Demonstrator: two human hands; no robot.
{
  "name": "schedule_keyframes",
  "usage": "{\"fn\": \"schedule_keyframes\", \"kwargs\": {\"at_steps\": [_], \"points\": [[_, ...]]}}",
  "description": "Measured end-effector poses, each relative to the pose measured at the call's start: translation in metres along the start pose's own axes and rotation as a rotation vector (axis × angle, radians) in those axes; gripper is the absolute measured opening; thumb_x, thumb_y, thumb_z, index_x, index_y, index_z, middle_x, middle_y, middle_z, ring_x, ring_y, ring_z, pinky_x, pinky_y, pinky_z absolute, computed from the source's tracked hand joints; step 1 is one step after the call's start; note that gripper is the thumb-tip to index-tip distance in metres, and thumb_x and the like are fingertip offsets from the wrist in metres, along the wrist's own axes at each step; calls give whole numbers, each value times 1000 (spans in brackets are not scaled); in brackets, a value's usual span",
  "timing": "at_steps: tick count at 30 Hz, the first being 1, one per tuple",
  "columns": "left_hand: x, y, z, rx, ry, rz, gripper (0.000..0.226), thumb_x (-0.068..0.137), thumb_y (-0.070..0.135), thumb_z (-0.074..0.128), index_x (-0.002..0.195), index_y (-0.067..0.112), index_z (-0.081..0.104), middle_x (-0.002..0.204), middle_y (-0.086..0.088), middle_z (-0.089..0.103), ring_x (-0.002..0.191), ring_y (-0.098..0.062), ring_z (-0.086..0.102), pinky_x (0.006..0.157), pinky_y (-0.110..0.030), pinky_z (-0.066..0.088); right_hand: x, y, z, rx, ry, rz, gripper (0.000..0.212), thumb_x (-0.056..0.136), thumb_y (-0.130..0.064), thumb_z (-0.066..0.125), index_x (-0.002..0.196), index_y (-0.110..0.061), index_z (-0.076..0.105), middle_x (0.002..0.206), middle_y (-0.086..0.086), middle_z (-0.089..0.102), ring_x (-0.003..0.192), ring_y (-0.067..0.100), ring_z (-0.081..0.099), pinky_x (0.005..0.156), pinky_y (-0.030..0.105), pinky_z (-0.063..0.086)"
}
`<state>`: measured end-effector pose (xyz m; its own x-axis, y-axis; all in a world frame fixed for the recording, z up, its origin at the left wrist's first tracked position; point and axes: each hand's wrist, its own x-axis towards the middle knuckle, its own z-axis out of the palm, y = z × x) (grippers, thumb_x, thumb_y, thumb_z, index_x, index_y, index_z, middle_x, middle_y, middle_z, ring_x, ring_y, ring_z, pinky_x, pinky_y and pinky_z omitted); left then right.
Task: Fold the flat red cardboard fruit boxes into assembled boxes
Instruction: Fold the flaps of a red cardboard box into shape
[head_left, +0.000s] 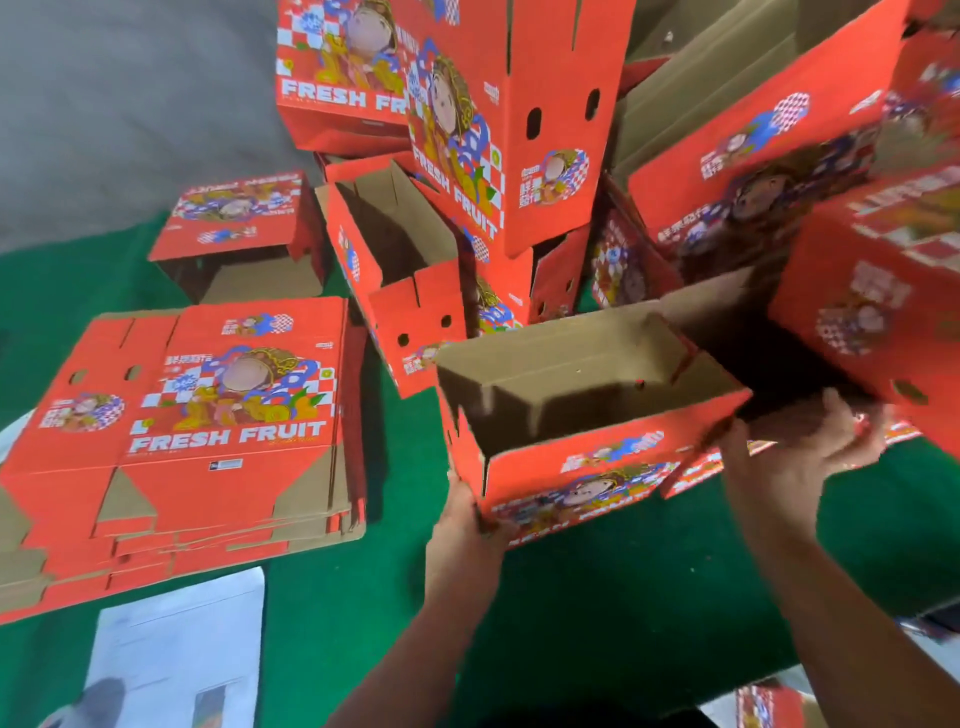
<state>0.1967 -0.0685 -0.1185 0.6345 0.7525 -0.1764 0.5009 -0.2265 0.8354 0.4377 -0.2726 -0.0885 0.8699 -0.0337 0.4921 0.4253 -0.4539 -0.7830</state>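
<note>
An assembled red fruit box (582, 410) with a brown inside is held up in the middle, its open top facing me. My left hand (470, 525) grips its lower left corner from below. My right hand (802, 447) is at the box's right end with fingers spread, under the raised red lid flap (872, 306); the view is blurred there. A stack of flat red "FRESH FRUIT" boxes (208, 431) lies on the green floor at the left.
Several assembled red boxes are piled behind: a tall one (498, 130), an open one (400, 260), another at the left (244, 228), more at the right (753, 135). Green mat (597, 613) underfoot, white paper (182, 649) at bottom left, grey floor (104, 104) beyond.
</note>
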Motion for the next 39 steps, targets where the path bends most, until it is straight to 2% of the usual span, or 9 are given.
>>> {"fn": "schedule_keyframes", "kwargs": {"at_steps": [4, 7, 11, 16, 21, 26, 30, 33, 39], "points": [[12, 35, 26, 54, 7, -62, 42, 84, 26, 79, 116, 27, 50, 109, 3, 74, 104, -30, 69, 86, -45, 54, 20, -6, 9, 107, -207, 303, 101, 91, -15, 67, 164, -22, -3, 150, 14, 43, 136, 21, 51, 110, 34, 40], [38, 62, 43, 74, -27, -56, 47, 91, 14, 69, 130, 18, 44, 131, -9, 65, 113, -37, 65, 93, -47, 51, 45, -9, 24, 80, -241, 505, 73, 87, -31, 67, 154, -15, 42, 128, 2, 66, 120, 25, 64, 99, 32, 45], [87, 88, 57, 144, -205, -183, 65, 100, 9, 55, 154, 10, 18, 142, -21, 55, 121, -39, 61, 105, -50, 47, 58, -6, 26, 111, -199, 617, 51, 90, -26, 64, 140, -16, 57, 119, 0, 65, 120, 30, 63, 96, 30, 42], [118, 92, 32, 72, -397, -191, 54, 99, 10, 62, 136, 7, 23, 134, -26, 57, 110, -26, 63, 96, -39, 54, -3, -36, 53, 98, -412, 665, 101, 92, -9, 71, 165, -14, 2, 164, 10, 29, 141, 20, 37, 123, 34, 27], [78, 44, 9, -232, -66, -86, 48, 94, 0, 66, 121, 19, 31, 129, -7, 47, 85, -10, 55, 69, -12, 45, -87, -81, 88, 155, -834, 662, 31, 98, -7, 57, 129, -6, 52, 87, -1, 56, 67, 13, 51, 57, 22, 42], [60, 12, -24, -293, 21, -116, 21, 100, 9, 60, 107, 29, 60, 110, 1, 64, 54, -2, 48, 56, -13, 41, -119, -132, 119, 146, -1052, 459, 33, 98, -3, 55, 129, -9, 63, 113, 14, 70, 97, 23, 62, 92, 36, 49], [54, 15, -53, -337, 110, -77, 28, 100, 1, 52, 104, 26, 62, 103, 11, 67, 76, 17, 63, 70, -1, 44, -129, -166, 143, 138, -1174, 459, 43, 98, -9, 47, 137, -20, 62, 127, 8, 69, 114, 26, 67, 104, 46, 52], [55, 10, -81, -146, 252, -11, 24, 98, 6, 58, 113, 23, 62, 119, 0, 64, 105, -1, 64, 95, -20, 50, -137, -182, 161, 163, -1216, 473, 42, 99, -12, 46, 138, -22, 59, 117, 7, 70, 95, 25, 70, 85, 39, 59], [68, -49, -143, 609, 193, -323, 58, 101, 45, 46, 156, 36, 27, 173, -12, 8, 159, -40, 6, 128, -54, 3, -155, -206, 197, 187, -1335, 683, 37, 101, -13, 54, 137, -23, 55, 91, -3, 62, 70, 17, 61, 61, 24, 49]]}}
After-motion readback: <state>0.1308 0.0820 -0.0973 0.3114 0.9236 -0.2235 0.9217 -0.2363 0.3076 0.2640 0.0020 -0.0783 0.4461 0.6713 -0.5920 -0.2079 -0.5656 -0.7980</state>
